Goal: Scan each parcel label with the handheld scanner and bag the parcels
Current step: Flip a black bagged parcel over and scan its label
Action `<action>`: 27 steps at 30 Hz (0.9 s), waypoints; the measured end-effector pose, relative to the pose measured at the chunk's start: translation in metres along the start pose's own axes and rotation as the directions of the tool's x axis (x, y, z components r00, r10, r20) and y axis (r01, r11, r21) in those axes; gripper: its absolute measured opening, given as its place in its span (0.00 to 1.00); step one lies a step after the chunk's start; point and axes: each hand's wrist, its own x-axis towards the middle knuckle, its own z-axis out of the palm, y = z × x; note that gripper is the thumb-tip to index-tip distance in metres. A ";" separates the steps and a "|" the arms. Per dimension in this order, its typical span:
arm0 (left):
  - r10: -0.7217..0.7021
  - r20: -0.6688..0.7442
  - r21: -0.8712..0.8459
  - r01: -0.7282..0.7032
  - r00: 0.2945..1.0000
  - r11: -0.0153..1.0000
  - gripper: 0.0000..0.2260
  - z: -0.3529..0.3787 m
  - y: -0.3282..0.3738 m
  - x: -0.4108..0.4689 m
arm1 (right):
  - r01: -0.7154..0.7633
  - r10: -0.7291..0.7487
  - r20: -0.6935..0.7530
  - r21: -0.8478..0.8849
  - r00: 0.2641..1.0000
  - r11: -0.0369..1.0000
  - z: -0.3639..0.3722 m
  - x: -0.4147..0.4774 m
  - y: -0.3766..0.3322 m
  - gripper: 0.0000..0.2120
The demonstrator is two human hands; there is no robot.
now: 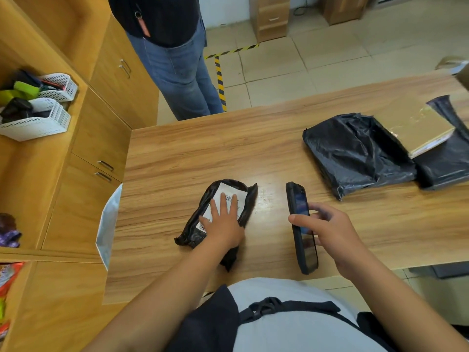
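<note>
Left hand (223,222) flat on parcel (220,214) label, right hand (327,232) gripping scanner (300,224) — upright.

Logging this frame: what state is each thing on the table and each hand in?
Small parcel: lying flat, label up.
Left hand: open, pressing the label.
Scanner: held, tilted on edge.
Right hand: gripping the scanner.
Large black parcel: lying untouched.
Cardboard box: closed, taped, untouched.

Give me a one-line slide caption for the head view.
Left hand pressed flat on the labelled black parcel while the right hand holds the handheld scanner beside it, at a wooden table.
</note>
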 end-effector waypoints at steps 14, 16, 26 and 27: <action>-0.124 -0.404 -0.429 -0.068 0.906 0.901 0.09 -0.015 -0.108 -0.024 | -0.008 0.010 0.043 -0.053 0.999 0.999 0.028 -0.003 0.006 0.14; -0.332 -0.314 -0.482 0.152 0.890 0.863 0.28 -0.007 -0.106 -0.023 | -0.016 0.019 0.042 -0.072 0.999 0.997 0.037 -0.006 0.005 0.16; 0.106 -0.267 -0.291 -0.185 0.958 0.939 0.44 0.000 -0.148 -0.005 | -0.086 0.076 -0.056 -0.208 0.996 0.974 0.082 -0.024 0.000 0.34; 0.151 -0.291 -0.317 -0.244 0.945 0.916 0.43 -0.004 -0.156 -0.003 | -0.089 0.078 -0.057 -0.236 0.995 0.968 0.087 -0.026 -0.002 0.33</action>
